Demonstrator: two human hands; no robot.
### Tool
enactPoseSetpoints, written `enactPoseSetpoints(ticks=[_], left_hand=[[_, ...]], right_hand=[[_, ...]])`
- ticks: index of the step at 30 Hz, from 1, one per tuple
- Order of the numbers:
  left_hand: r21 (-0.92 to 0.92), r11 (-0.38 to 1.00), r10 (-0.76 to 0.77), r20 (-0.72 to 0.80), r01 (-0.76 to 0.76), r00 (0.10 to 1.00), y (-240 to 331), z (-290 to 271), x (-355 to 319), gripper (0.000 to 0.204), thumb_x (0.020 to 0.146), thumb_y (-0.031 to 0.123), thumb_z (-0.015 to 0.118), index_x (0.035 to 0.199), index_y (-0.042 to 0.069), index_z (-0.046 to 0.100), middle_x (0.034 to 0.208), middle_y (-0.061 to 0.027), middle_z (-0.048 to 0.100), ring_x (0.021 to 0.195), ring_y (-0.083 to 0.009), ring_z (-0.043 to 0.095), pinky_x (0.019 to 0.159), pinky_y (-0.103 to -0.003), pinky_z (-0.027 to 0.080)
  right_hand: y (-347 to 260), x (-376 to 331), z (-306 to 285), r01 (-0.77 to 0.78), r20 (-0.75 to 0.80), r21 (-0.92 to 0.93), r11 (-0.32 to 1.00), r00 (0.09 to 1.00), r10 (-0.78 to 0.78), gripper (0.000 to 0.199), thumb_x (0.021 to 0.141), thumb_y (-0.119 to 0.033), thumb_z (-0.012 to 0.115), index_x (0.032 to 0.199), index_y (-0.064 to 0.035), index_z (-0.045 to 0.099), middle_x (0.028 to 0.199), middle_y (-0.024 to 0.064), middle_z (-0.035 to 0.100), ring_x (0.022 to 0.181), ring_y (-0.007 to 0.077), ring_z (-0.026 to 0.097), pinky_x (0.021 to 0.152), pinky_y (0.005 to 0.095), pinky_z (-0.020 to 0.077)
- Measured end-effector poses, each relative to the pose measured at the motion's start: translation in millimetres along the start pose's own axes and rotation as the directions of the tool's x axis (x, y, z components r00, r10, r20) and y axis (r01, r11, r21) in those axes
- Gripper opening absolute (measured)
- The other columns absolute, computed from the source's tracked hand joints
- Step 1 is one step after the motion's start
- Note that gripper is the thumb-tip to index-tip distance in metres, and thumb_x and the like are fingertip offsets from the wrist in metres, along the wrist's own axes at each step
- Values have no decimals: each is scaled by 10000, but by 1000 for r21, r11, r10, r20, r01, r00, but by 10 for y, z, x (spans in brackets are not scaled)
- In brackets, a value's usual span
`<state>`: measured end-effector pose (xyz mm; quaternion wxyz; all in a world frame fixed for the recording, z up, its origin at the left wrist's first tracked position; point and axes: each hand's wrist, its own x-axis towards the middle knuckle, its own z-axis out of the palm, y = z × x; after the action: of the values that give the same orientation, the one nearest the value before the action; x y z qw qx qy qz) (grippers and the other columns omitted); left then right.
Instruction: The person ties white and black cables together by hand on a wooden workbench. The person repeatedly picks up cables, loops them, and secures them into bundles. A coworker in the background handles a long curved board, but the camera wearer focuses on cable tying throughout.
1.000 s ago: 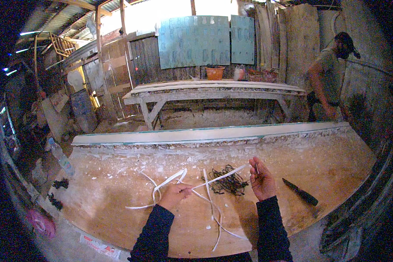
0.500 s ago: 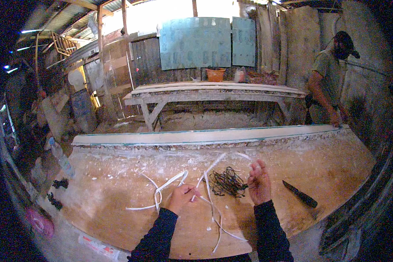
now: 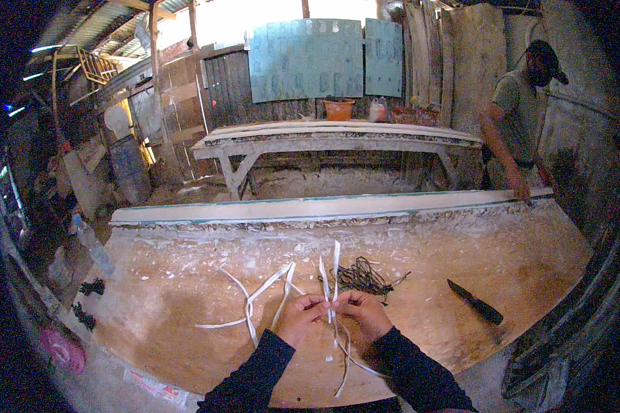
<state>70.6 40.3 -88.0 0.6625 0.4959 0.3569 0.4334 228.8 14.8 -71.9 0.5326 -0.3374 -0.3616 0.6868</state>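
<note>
My left hand and my right hand meet fingertip to fingertip over the near middle of the wooden table. Both pinch a narrow white strip whose two ends stick up above the fingers. Further white strips trail down below my hands onto the wood. Left of my left hand lie loose, crossed white strips. Just beyond my right hand rests a tangle of thin black cord. To the right, a black-handled knife lies with its blade pointing away to the left.
A long white plaster-like strip runs along the table's far edge, where a co-worker touches its right end. Black bundles and a plastic bottle are at the left. Behind stands another bench with an orange pot.
My right hand has come down and left from beside the cord to join my left hand, closing on the white strip. The strip's ends now stand up between my fingers. The co-worker's hand shifted slightly left.
</note>
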Motion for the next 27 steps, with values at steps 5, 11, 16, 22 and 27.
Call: enactPoseSetpoints(ticks=[5, 11, 16, 22, 27], left_hand=[[152, 986, 66, -37, -60, 997, -4, 16, 18, 79, 786, 121, 559, 825, 53, 560, 669, 28, 522, 596, -71, 488, 541, -203, 401], [178, 978, 116, -15, -112, 993, 72, 7, 0, 161, 787, 115, 570, 882, -15, 576, 740, -33, 586, 631, -79, 519, 569, -204, 418], [203, 964, 182, -32, -172, 983, 113, 53, -44, 145, 789, 78, 559, 887, -28, 579, 764, -51, 597, 631, -89, 536, 572, -209, 438], [213, 959, 196, -12, -189, 980, 98, 71, -41, 163, 792, 76, 559, 914, -31, 579, 793, -61, 607, 661, -99, 559, 595, -211, 460], [231, 950, 214, 11, -211, 977, 87, 65, -30, 149, 789, 97, 569, 872, -25, 590, 762, -50, 603, 650, -93, 556, 582, -208, 453]], right_hand=[[-65, -52, 35, 0, -26, -124, 992, 1000, -3, 65, 735, -57, 599, 787, -31, 570, 775, 32, 593, 727, 120, 553, 707, 246, 431], [-32, -25, 28, 27, -12, -171, 985, 1000, -29, 70, 722, -59, 619, 768, -26, 578, 761, 38, 596, 724, 120, 552, 698, 247, 429], [-4, 9, 1, 54, -36, -312, 949, 997, -68, 76, 722, -64, 623, 758, -15, 578, 741, 45, 596, 709, 125, 554, 688, 249, 432], [31, 38, -12, 124, -57, -450, 885, 984, -167, 70, 729, -60, 622, 756, -19, 571, 739, 44, 590, 691, 112, 545, 666, 232, 425], [78, 37, -46, 154, -25, -305, 940, 985, -170, 66, 732, -44, 617, 759, -21, 561, 731, 39, 580, 683, 106, 539, 655, 225, 425]])
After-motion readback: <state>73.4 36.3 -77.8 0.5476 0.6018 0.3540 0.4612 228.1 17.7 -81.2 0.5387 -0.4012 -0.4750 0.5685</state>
